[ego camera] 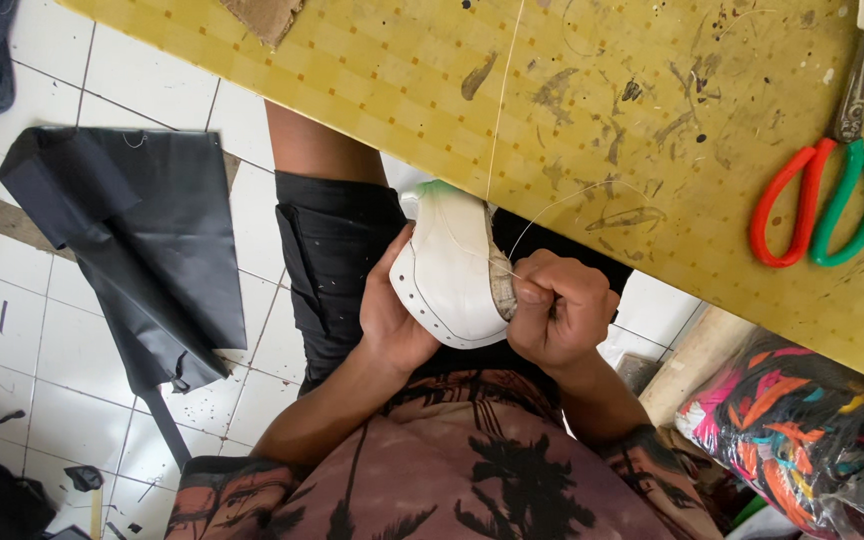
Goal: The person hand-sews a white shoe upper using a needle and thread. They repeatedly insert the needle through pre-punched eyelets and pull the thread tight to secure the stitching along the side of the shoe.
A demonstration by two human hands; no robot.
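Yellow table (652,100), hands (472,310) gripping white shoe (452,265), scissors (822,205)

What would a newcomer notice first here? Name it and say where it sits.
The white shoe at the centre, cradled by the left hand while the right hand grips its side and a thin thread runs up from it. Next, the red-and-green-handled scissors at the right on the stained yellow table, and the black sheet on the tiled floor, left.
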